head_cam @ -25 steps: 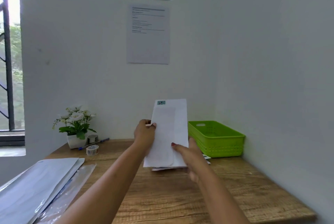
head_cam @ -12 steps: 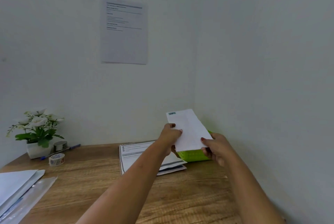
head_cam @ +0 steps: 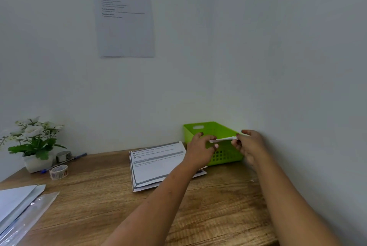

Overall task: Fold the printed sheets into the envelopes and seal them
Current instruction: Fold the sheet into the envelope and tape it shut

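Note:
A white envelope [head_cam: 223,139] lies almost flat and edge-on over the open top of the green basket [head_cam: 212,128]. My left hand [head_cam: 200,149] pinches its left end and my right hand [head_cam: 251,146] pinches its right end. A stack of printed sheets [head_cam: 156,164] rests on the wooden desk just left of the basket. Loose white envelopes [head_cam: 15,200] lie at the desk's near left corner, partly out of frame.
A potted white flower [head_cam: 33,142], a tape roll [head_cam: 58,172], a second darker roll [head_cam: 63,156] and a blue pen [head_cam: 79,156] sit at the back left. Clear plastic sleeves [head_cam: 29,218] lie under the loose envelopes. Walls close the desk [head_cam: 208,216] at the back and right.
Both hands carried the envelope from upright in front of me to the right, tipping it flat over the green basket. My view turned right and down.

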`<state>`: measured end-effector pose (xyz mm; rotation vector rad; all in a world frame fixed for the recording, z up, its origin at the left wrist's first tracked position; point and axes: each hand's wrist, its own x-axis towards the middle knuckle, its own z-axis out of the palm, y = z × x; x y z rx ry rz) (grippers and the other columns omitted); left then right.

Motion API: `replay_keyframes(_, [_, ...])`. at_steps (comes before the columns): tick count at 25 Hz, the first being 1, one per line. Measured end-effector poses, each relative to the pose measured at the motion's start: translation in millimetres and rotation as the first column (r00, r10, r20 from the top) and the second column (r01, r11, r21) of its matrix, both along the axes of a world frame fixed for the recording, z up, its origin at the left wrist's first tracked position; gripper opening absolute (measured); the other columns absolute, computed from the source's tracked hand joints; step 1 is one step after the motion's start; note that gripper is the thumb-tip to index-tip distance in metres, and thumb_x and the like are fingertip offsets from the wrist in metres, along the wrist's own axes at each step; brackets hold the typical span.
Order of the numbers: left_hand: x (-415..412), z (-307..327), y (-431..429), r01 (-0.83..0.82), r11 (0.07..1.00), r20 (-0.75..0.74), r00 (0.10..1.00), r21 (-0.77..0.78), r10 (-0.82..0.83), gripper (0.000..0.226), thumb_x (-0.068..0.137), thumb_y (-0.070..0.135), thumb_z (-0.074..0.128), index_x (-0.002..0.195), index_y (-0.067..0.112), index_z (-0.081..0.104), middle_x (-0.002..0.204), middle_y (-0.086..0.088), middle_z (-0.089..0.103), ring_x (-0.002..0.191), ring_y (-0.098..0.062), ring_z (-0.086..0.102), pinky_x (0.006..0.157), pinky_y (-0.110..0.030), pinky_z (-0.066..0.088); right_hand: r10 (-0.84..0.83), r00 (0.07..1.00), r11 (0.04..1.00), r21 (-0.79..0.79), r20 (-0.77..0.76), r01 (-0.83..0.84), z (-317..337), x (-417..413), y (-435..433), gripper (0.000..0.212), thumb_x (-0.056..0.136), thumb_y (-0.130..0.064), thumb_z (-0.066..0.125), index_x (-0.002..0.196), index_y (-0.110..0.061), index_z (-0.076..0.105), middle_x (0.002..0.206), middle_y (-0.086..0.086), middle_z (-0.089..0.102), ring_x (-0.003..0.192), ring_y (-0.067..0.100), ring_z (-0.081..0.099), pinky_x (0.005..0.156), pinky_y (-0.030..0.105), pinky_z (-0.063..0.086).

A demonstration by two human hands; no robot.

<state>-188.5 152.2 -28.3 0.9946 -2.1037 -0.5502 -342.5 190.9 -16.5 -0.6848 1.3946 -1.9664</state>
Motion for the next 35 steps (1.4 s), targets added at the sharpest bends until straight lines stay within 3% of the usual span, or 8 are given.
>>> replay_keyframes(6, [16.9,1.0,-8.2,-0.031,0.997,-0.038,0.999,0.076,0.034,0.047,0.090,0.029,0.060,0.135,0.023,0.048,0.144,-0.009,0.034,0.133,-0.026,0.035,0.111,-0.036,0.030,-0.102,0.979,0.994,-0.052,-0.174,0.094,-10.5,10.0,-1.4,0.053,0.089,-0.001,0.062,0.136,-0.013,0.040,0.135,0.019,0.035,0.084,0.021,0.062,0.072,0.030,0.056])
replay_keyframes(8, [33.8,1.9,-13.6,-0.071,0.989,-0.032,0.997,0.132,0.076,0.052,0.087,0.027,0.064,0.135,0.023,0.046,0.144,-0.009,0.035,0.130,-0.026,0.039,0.110,-0.036,0.032,-0.191,0.813,0.963,0.056,-0.550,0.264,-9.1,23.5,6.3,0.049,0.090,-0.012,0.064,0.134,-0.017,0.043,0.137,0.016,0.032,0.077,0.028,0.065,0.076,0.038,0.054])
replay_keyframes(10, [56.3,2.9,-22.1,-0.125,0.973,-0.044,0.990,0.195,0.136,0.053,0.085,0.026,0.067,0.133,0.021,0.048,0.141,-0.011,0.036,0.128,-0.027,0.041,0.108,-0.036,0.034,-0.221,0.483,0.889,0.029,-0.847,0.458,-4.4,43.8,13.9,0.039,0.093,-0.024,0.058,0.130,-0.018,0.046,0.136,0.011,0.036,0.090,0.036,0.063,0.077,0.040,0.049])
replay_keyframes(13, [99.2,-0.7,-37.0,-0.229,0.935,-0.020,0.970,0.271,0.243,0.052,0.083,0.026,0.068,0.132,0.019,0.049,0.139,-0.013,0.039,0.124,-0.031,0.043,0.107,-0.041,0.037,-0.256,0.309,0.932,-0.149,-0.916,0.330,7.5,86.7,12.1,0.022,0.096,-0.027,0.049,0.113,-0.017,0.058,0.112,0.007,0.060,0.090,0.031,0.062,0.070,0.035,0.046])
replay_keyframes(17, [159.1,-7.7,-46.6,-0.318,0.879,0.041,0.945,0.355,0.325,0.055,0.086,0.027,0.066,0.135,0.017,0.043,0.142,-0.014,0.040,0.126,-0.031,0.043,0.102,-0.039,0.041,0.323,0.134,0.946,0.322,-0.937,-0.023,-2.5,137.7,-20.9,0.026,0.092,-0.033,0.056,0.116,-0.023,0.062,0.118,0.003,0.064,0.112,0.023,0.058,0.090,0.034,0.048])
replay_keyframes(21, [208.8,-11.3,-50.6,-0.317,0.875,0.128,0.948,0.365,0.290,0.061,0.089,0.019,0.063,0.142,0.011,0.034,0.145,-0.013,0.040,0.130,-0.028,0.041,0.101,-0.032,0.036,0.626,-0.067,0.779,0.622,-0.777,0.081,-34.3,156.2,-62.9,0.061,0.091,-0.057,0.046,0.145,-0.030,0.036,0.157,0.004,0.025,0.142,0.027,0.028,0.115,0.043,0.026])
replay_keyframes(26, [238.8,-29.3,-63.3,-0.327,0.851,0.195,0.943,0.412,0.269,0.068,0.091,0.035,0.058,0.147,0.022,0.024,0.144,-0.007,0.042,0.129,-0.023,0.043,0.109,-0.036,0.032,0.627,-0.033,0.764,0.607,-0.778,0.219,-37.8,154.6,-95.6,0.071,0.090,-0.069,0.031,0.151,-0.038,0.010,0.161,0.005,0.001,0.145,0.037,0.012,0.117,0.049,0.018])
replay_keyframes(35, [209.1,-44.7,-69.4,-0.346,0.928,0.436,0.862,0.136,0.257,0.068,0.091,0.055,0.045,0.148,0.036,0.015,0.156,0.000,0.025,0.145,-0.028,0.013,0.115,-0.045,0.013,0.582,0.463,0.750,0.661,-0.668,0.011,-55.6,139.0,-136.5,0.117,0.064,-0.067,0.072,0.152,-0.026,0.008,0.157,0.011,0.021,0.142,0.031,0.027,0.115,0.042,0.027])
